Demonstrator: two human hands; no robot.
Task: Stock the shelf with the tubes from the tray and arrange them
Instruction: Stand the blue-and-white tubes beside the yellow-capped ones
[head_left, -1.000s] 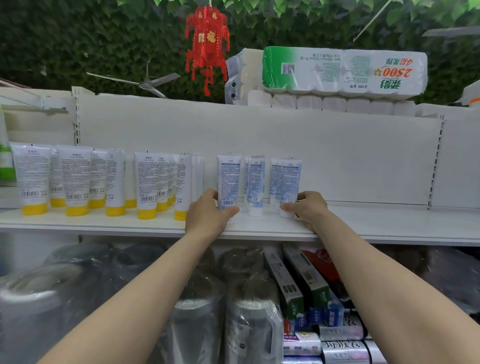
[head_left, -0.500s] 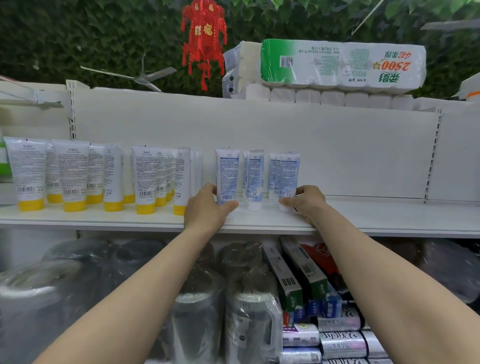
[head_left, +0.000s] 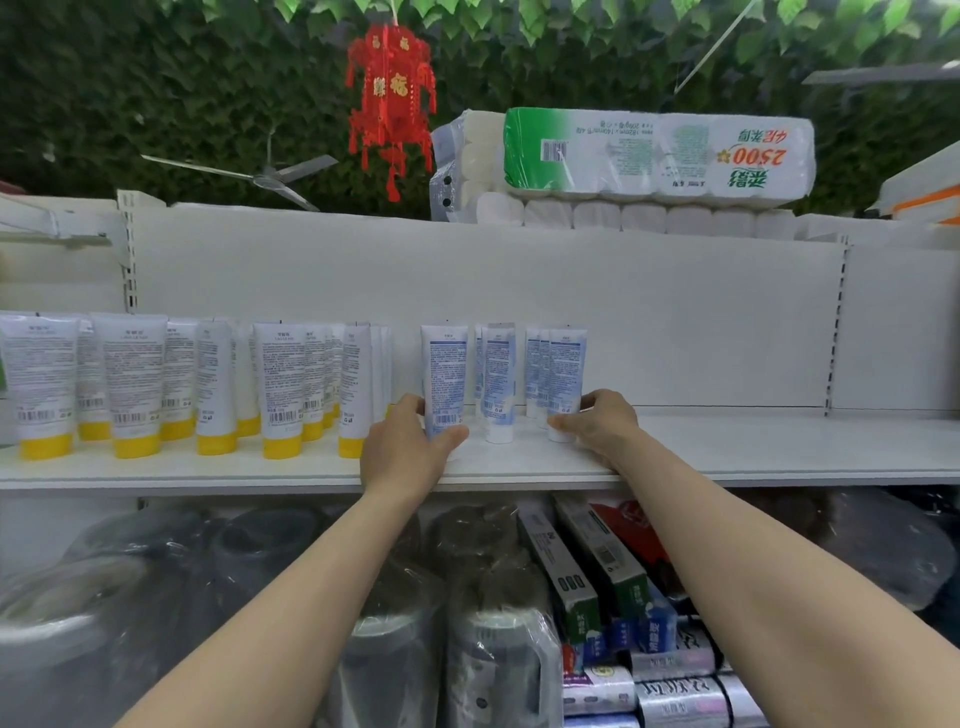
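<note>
Head view: on the shelf (head_left: 727, 457), the left blue tube (head_left: 444, 384) is gripped at its base by the left hand (head_left: 410, 452), the right blue tube (head_left: 566, 379) by the right hand (head_left: 597, 426). Stocking is judged largely done, with spacing left to do; the tray is unseen.

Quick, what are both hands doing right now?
Left hand: holds the leftmost blue tube.
Right hand: holds the rightmost blue tube near its cap.

Toilet-roll pack (head_left: 660, 156): "2500". Red lantern (head_left: 390, 98): gold "福". Tubes (head_left: 444, 374): print illegible.
</note>
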